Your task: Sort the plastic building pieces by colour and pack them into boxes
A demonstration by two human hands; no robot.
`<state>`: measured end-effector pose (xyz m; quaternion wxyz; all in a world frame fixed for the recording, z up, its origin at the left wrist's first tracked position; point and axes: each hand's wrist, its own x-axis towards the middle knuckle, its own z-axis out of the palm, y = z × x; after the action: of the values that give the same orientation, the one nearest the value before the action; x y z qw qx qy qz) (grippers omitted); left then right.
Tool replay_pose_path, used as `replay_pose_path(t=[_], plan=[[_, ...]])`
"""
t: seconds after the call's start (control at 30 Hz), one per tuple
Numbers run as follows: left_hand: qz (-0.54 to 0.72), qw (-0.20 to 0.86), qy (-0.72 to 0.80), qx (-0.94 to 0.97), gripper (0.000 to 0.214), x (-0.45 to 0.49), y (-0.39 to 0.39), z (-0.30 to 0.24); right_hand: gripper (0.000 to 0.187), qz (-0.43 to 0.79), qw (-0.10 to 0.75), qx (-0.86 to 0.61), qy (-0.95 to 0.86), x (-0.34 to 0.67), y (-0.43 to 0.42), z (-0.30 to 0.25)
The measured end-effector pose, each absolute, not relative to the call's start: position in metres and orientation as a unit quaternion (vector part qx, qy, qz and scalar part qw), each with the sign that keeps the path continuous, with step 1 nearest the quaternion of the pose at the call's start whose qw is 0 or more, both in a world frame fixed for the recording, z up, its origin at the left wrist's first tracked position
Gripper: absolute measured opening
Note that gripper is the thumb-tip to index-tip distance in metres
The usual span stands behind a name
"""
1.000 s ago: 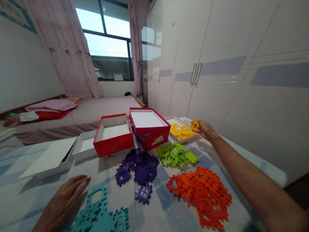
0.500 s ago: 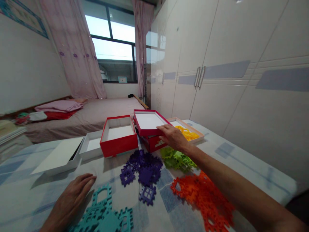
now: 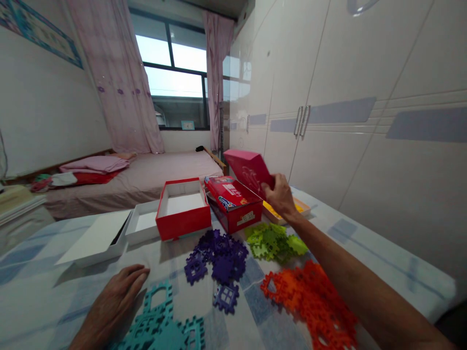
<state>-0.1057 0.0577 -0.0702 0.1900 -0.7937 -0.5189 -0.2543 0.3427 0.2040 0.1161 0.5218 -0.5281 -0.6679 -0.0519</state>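
While left hand (image 3: 113, 306) rests, right hand (image 3: 280, 194) seemingly lifts pink lid (image 3: 248, 167).

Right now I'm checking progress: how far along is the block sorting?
Yellow blocks already lie in their tray. The right hand holds a tilted red lid. Left: purple, green, orange and teal blocks by the left hand.

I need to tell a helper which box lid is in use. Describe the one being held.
On the checked tablecloth, behind the green pieces, the right hand holds a pink-red lid. It alone is lifted and tilted, above the closed printed box.
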Motion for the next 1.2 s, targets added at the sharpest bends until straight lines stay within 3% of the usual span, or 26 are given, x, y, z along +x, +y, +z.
replay_pose_path(t=[0.1, 0.17, 0.27, 0.47, 0.73, 1.2], plan=[[-0.244, 0.176, -0.529, -0.794, 0.036, -0.106, 0.058, -0.07, 0.043, 0.039, 0.607, -0.579, -0.543, 0.384, 0.209, 0.131], [-0.243, 0.167, -0.537, -0.791, 0.035, -0.106, 0.058, -0.069, 0.047, 0.048, 0.627, -0.601, -0.493, 0.411, 0.214, 0.135], [-0.246, 0.158, -0.55, -0.782, 0.034, -0.104, 0.057, -0.066, 0.035, 0.075, 0.636, -0.629, -0.44, 0.443, 0.221, 0.128], [-0.243, 0.174, -0.538, -0.788, 0.035, -0.098, 0.055, -0.059, 0.015, 0.264, 0.695, -0.622, -0.247, 0.464, 0.23, 0.092], [-0.234, 0.139, -0.519, -0.811, 0.033, -0.113, 0.058, -0.063, 0.006, 0.358, 0.671, -0.618, -0.197, 0.454, 0.246, 0.055], [-0.256, 0.169, -0.52, -0.797, 0.036, -0.104, 0.054, -0.061, 0.021, 0.433, 0.54, -0.678, -0.249, 0.462, 0.238, 0.041]])
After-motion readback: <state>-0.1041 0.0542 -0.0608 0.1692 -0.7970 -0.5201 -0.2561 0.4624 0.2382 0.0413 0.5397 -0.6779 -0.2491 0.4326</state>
